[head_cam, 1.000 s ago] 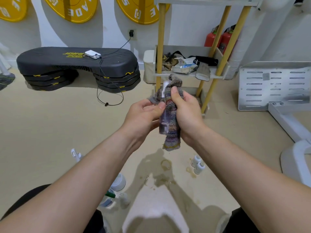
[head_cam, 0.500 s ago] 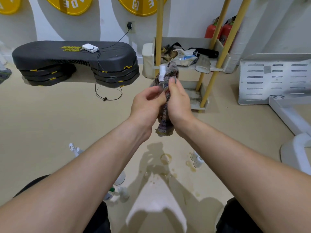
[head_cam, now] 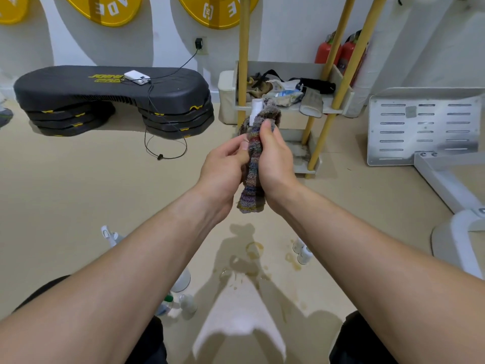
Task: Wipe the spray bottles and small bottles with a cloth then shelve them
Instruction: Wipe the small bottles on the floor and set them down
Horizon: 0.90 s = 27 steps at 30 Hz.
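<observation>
Two hands on one bottle, long axis upright: right hand curls the cloth round it, left hand pinches it alongside; shelf lies directly beyond.

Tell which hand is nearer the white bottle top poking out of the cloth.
Right. The right hand grips the cloth with its thumb just below the bottle top; the left hand holds on lower, to the left.
</observation>
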Each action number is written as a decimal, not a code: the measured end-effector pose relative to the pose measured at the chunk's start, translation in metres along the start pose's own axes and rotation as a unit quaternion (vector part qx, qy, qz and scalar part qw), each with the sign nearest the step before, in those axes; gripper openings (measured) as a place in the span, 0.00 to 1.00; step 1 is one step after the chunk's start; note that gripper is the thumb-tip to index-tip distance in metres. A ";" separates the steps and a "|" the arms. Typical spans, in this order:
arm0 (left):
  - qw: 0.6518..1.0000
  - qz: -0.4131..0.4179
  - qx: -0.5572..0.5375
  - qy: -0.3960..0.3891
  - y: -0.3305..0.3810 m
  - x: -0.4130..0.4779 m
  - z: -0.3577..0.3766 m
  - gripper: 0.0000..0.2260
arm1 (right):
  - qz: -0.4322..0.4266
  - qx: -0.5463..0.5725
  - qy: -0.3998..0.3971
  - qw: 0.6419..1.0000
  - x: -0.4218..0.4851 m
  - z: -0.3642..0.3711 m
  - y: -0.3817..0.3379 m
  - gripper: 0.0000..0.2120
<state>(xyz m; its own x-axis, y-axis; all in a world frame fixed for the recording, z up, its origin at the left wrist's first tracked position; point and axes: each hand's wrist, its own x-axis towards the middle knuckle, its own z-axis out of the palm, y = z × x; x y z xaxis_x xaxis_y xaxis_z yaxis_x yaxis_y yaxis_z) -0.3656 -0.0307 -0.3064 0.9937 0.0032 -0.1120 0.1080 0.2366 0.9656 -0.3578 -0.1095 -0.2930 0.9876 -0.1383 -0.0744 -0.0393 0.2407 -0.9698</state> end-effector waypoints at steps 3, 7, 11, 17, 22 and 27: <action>1.000 -0.002 -0.026 -0.011 0.004 -0.005 0.002 0.14 | 0.005 0.015 0.006 1.000 -0.001 0.000 -0.003 0.14; 1.000 -0.008 -0.024 0.001 0.002 -0.008 0.004 0.11 | 0.017 0.023 0.028 0.999 0.001 -0.006 -0.007 0.24; 0.999 -0.020 -0.021 -0.025 -0.001 -0.013 0.004 0.08 | 0.075 0.027 0.033 0.996 0.003 -0.011 -0.003 0.26; 1.000 -0.018 0.006 -0.016 0.001 -0.014 0.002 0.09 | 0.071 0.015 0.017 0.997 0.003 -0.014 -0.005 0.26; 0.999 0.008 0.050 0.009 -0.002 -0.014 0.002 0.09 | 0.050 -0.011 0.023 0.998 0.003 -0.014 -0.002 0.26; 1.000 0.004 0.007 0.010 0.000 -0.018 0.003 0.08 | 0.075 0.018 0.019 0.997 -0.001 -0.012 -0.002 0.23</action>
<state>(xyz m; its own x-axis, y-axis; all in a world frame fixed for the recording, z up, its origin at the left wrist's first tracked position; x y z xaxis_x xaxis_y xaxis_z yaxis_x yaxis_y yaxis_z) -0.3837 -0.0337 -0.3034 0.9937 0.0251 -0.1096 0.1013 0.2235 0.9694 -0.3600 -0.1212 -0.2935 0.9646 -0.1337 -0.2274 -0.1801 0.2959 -0.9381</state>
